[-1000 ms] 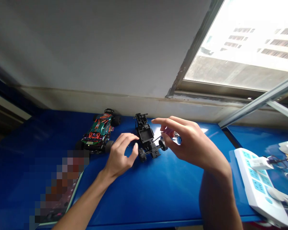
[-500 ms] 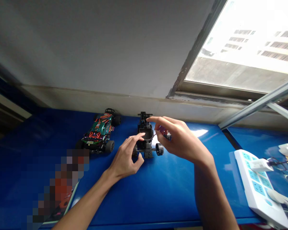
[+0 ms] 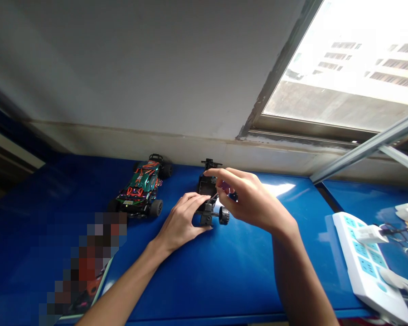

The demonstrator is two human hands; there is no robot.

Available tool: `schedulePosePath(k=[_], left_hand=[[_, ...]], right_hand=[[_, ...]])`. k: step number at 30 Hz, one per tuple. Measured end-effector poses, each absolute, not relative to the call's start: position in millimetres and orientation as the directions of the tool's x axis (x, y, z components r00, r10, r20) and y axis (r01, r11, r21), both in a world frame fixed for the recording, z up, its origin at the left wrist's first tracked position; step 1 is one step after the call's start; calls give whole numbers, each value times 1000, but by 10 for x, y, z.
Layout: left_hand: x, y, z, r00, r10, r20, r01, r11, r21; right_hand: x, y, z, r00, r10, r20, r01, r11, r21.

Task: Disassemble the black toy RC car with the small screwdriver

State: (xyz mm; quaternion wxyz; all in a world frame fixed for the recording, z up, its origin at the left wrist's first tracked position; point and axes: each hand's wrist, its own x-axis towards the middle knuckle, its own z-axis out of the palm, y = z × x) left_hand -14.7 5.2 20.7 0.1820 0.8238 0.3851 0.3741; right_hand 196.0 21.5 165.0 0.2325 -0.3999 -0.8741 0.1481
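A bare black toy car chassis [image 3: 209, 188] with small wheels stands on the blue table [image 3: 224, 267], close to the wall. My left hand [image 3: 182, 222] grips its near left side, fingers curled round the frame. My right hand [image 3: 250, 199] is closed on a small screwdriver [image 3: 224, 192] whose thin shaft points down-left into the chassis. The index finger of that hand stretches out over the chassis top.
A finished toy car [image 3: 141, 188] with a green and orange shell sits left of the chassis. A white power strip [image 3: 367, 262] with a plug and cables lies at the right edge. A window frame [image 3: 326, 131] rises at the back right.
My left hand went from open beside the chassis to gripping it. The chassis turned to point straight at the wall, and my right hand brought the screwdriver leftward onto it.
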Motion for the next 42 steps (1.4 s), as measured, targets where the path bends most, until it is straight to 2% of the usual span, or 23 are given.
schedulePosePath(k=[4, 9, 12, 22, 25, 28, 32, 37, 42], left_hand=[[-147, 46, 212, 415, 761, 498, 496, -649, 578], [-122, 13, 296, 388, 735, 557, 471, -677, 565], [-104, -4, 353, 350, 731, 586, 432, -681, 591], [-101, -2, 309, 325, 806, 495, 489, -592, 641], [-108, 6, 300, 330, 798, 505, 467, -603, 647], [-112, 15, 298, 333, 781, 529, 441, -625, 644], [-116, 23, 292, 350, 760, 547, 420, -649, 634], [-122, 10, 301, 375, 755, 538, 422, -656, 626], [-117, 1, 290, 369, 758, 539, 432, -653, 622]], right_hand=[[1937, 212, 1639, -581, 768, 269, 645, 636, -423], [1904, 127, 1685, -589, 742, 321, 640, 671, -375], [1859, 88, 1700, -572, 739, 356, 629, 674, -388], [1718, 227, 1533, -422, 756, 501, 602, 646, -469], [1712, 194, 1570, -385, 777, 498, 709, 595, -380], [1718, 151, 1632, -402, 809, 429, 794, 542, -276], [1728, 120, 1678, -354, 837, 417, 816, 494, -298], [1743, 139, 1652, -304, 841, 447, 860, 444, -250], [1752, 153, 1635, -436, 784, 441, 774, 577, -260]])
